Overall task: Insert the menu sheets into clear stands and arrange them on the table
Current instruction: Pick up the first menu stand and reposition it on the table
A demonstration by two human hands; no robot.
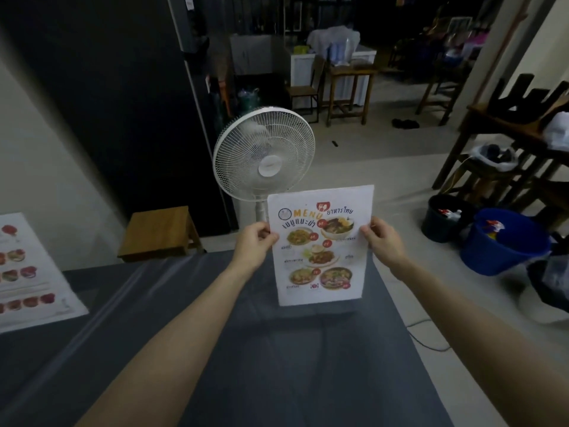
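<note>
Both arms were stretched out over the grey surface [308, 365], and the menu sheet [321, 246] stood upright between the hands, printed side toward the camera. The left hand [254, 241] pinched the sheet's left edge, thumb on the front, a little above mid-height. The right hand [385, 240] clamped the right edge at about the same height, thumb on the front face too. So both hands were closed on the paper, well apart from each other, one at each side. The sheet's lower edge sat near the far part of the surface; whether it touched the surface or a clear stand was there, I could not tell, though a faint reflection showed just below it. Dishes and the word "MENU" read clearly on the front.

Off to the left, a second menu sheet [27, 269] lay flat on the surface, well away from either hand. Behind the held sheet stood a white fan [264, 155], its pole just past the sheet's top left corner. A wooden stool [160, 232] sat beyond the surface's far edge, and a blue bucket [505, 241] stood on the floor to the right.
</note>
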